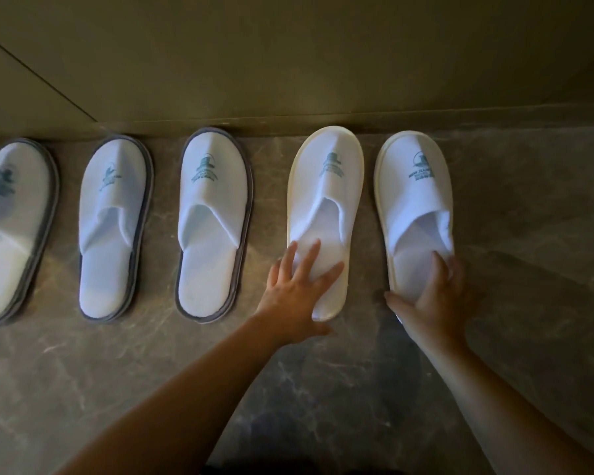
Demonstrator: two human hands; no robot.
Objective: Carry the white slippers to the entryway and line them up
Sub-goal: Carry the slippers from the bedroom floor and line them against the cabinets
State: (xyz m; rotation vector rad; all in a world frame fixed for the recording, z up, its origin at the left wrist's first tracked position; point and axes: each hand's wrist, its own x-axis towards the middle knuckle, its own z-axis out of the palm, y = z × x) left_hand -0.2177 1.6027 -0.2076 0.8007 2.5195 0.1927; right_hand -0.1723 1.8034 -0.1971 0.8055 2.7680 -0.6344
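Several white slippers with teal logos lie in a row on the dark marble floor, toes against the wall. The three on the left have grey edging: one at the far left point(11, 231), a second point(112, 228), a third point(213, 224). Two cream-edged slippers stand on the right. My left hand point(297, 286) lies flat on the heel of the fourth slipper point(326, 200), fingers spread over its insole and thumb under the heel edge. My right hand point(432, 299) grips the heel of the fifth slipper point(415, 197), thumb on its left edge and fingers wrapped over the right side.
A dark wall with a low skirting board point(460, 120) runs behind the slippers' toes. A diagonal seam point(38, 70) crosses the wall at the upper left. Bare marble floor point(528, 234) extends to the right of the row and toward me.
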